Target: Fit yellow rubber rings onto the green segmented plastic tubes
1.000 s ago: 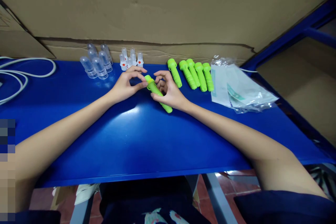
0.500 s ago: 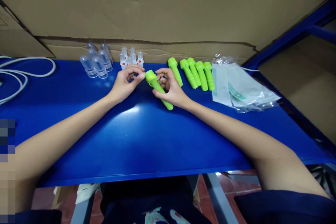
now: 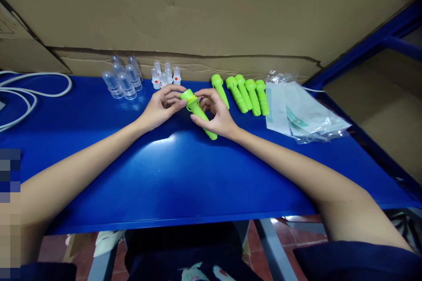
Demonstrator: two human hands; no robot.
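A lime-green plastic flashlight body (image 3: 198,110) is held tilted above the table, its wide threaded head toward the upper left. My right hand (image 3: 216,114) wraps round its barrel from the right, the thumb lying along the near side. At the head end, my left hand (image 3: 164,106) pinches the rim between thumb and fingers. Behind my left hand stand several small clear-topped pieces with white bases (image 3: 165,75), some with an orange-red dot. Just beyond my right hand lies another green flashlight body (image 3: 218,85).
Several clear ribbed plastic caps (image 3: 126,84) stand at the back left, near a white cable (image 3: 49,93). Several more green flashlight bodies (image 3: 251,96) lie in a row at right, beside clear plastic bags (image 3: 306,112). Cardboard (image 3: 198,9) walls the blue table's (image 3: 184,184) back edge.
My left hand has closed in on the flashlight body's head, its fingers now on the rim. My right hand keeps its grip on the barrel.
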